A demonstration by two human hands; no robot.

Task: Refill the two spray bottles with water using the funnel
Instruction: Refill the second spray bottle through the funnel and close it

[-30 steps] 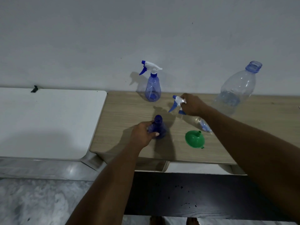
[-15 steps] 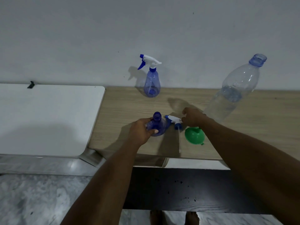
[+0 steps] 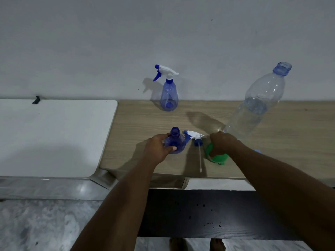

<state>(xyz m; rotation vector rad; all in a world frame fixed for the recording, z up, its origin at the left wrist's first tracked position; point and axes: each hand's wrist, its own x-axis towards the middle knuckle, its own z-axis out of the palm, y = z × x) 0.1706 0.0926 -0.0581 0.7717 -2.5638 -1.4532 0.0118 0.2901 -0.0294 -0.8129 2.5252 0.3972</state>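
Lower centre: left hand clamps the uncapped bottle by its belly; right hand grips the funnel, a light, rigid part best held at its rim. The thin bottle wall likely flexes and tips easily. Behind stand capped bottle 2 and the water bottle.

Left hand and right hand were both bare. Forearms were bare too, uncovered right out to the frame edge at 7 and 4 o'clock. Toes of two bare feet showed at 6 o'clock, cut off by the frame.
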